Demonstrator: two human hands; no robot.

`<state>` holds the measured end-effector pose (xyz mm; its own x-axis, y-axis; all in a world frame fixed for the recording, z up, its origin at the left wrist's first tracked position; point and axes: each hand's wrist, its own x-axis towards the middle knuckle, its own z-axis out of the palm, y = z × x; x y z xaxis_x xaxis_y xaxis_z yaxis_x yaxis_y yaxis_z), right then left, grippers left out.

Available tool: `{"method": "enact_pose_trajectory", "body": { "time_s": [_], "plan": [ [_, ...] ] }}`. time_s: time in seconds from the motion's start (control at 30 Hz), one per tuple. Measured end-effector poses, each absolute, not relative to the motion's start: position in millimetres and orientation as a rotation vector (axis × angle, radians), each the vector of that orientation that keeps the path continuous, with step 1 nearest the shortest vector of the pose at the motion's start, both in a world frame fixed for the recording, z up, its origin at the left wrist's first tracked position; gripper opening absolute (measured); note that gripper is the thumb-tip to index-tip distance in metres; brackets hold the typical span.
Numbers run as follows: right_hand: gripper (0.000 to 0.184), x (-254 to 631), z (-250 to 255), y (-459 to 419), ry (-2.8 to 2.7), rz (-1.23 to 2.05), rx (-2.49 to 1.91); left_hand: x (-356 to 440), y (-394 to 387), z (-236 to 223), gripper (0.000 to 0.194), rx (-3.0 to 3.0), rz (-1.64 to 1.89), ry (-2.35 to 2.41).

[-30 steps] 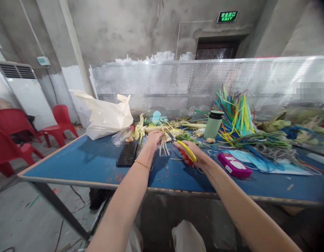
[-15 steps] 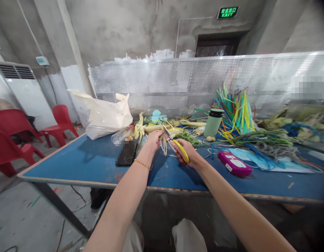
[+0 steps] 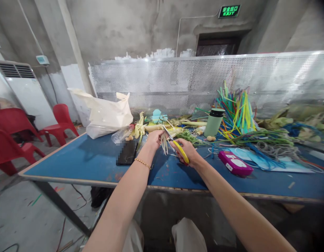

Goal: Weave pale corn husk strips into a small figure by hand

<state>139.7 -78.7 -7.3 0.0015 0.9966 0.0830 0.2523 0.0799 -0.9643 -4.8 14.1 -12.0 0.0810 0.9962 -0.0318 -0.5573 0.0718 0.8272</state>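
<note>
Pale, narrow strips [image 3: 165, 146], which look like corn husk, hang down from my left hand [image 3: 154, 139], its fingers closed on their upper ends. My right hand [image 3: 187, 152] grips scissors [image 3: 181, 152] with yellow and red handles. The scissor blades point up and to the left, close beside the strips and the left fingertips; whether they touch the strips I cannot tell. Both hands are above the blue tabletop [image 3: 72, 164]. Just behind them lie pale husks [image 3: 139, 126] and green leafy stems [image 3: 189, 136].
A cream plastic bag [image 3: 109, 113], a clear bottle [image 3: 121, 135] and a dark flat object [image 3: 127, 152] are on the left. To the right stand a green tumbler [image 3: 214, 122], colourful strips [image 3: 242, 112], a purple box [image 3: 235, 163] and tangled cords [image 3: 272, 148]. A perforated metal panel [image 3: 151, 84] runs behind.
My right hand has brought the scissors left and slightly up, closer to the strips and my left hand. The left hand has barely moved and still holds the strips.
</note>
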Motion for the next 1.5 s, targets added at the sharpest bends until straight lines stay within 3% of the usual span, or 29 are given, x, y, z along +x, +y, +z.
{"method": "enact_pose_trajectory", "body": {
  "time_s": [0.33, 0.4, 0.53, 0.6, 0.87, 1.13, 1.3, 1.4, 1.5],
  "plan": [
    [0.059, 145, -8, -76, -1.474, 0.881, -1.364, -9, 10, -5, 0.008, 0.654, 1.334, 0.743],
    [0.057, 153, -3, -68, -1.521, 0.715, -1.434, -13, 9, -2, 0.006, 0.633, 1.332, 0.766],
    [0.036, 168, 12, -47, -1.808, 0.143, -1.669, -18, 5, 4, 0.004, 0.649, 1.319, 0.760],
    [0.033, 171, 17, -38, -1.942, 0.039, -1.809, -18, 2, 6, 0.006, 0.670, 1.317, 0.729],
    [0.048, 168, 3, -36, -2.099, -0.027, -2.111, -19, -5, 10, 0.005, 0.765, 1.272, 0.714],
    [0.038, 172, 6, -51, -2.298, -0.104, -2.031, -17, -2, 4, 0.004, 0.937, 1.287, 0.713],
    [0.026, 186, 4, -45, -2.331, -0.034, -1.785, -14, -5, 4, 0.012, 1.035, 1.326, 0.721],
    [0.028, 187, 5, -40, -2.081, -0.056, -1.494, -9, -9, 4, 0.015, 1.101, 1.324, 0.720],
    [0.035, 176, 7, -39, -1.921, 0.260, -1.166, -4, -12, 3, 0.020, 1.201, 1.310, 0.742]
  ]
}}
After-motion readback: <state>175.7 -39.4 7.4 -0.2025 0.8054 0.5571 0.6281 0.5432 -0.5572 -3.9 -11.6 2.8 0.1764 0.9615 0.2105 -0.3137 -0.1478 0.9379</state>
